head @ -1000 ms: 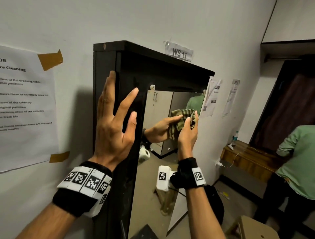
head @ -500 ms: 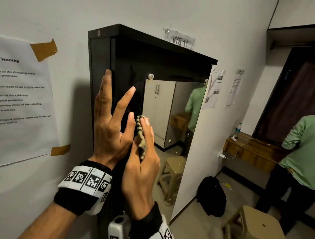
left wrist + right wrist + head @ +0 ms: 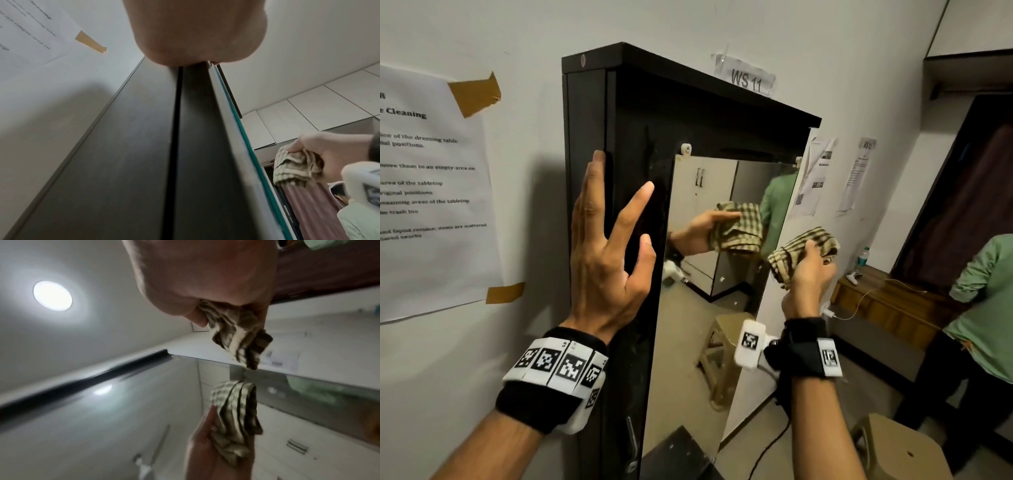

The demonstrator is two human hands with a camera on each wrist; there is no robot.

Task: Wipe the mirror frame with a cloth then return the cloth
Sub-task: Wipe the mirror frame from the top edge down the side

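**Head view: cloth bunched in right hand at mirror's right edge**

Head view: checked cloth (image 3: 804,255) wadded up, right hand (image 3: 812,274) fingers curled around it, held at the right edge of the mirror (image 3: 726,274); contact with the glass unclear. Cloth and hand are reflected in the glass. Left hand (image 3: 607,253) flat, fingers spread straight, pressing the black mirror frame (image 3: 640,113) at its left front edge, holding nothing. Paper notice (image 3: 428,192) taped on wall left of frame. "WS 11" label (image 3: 745,79) above.
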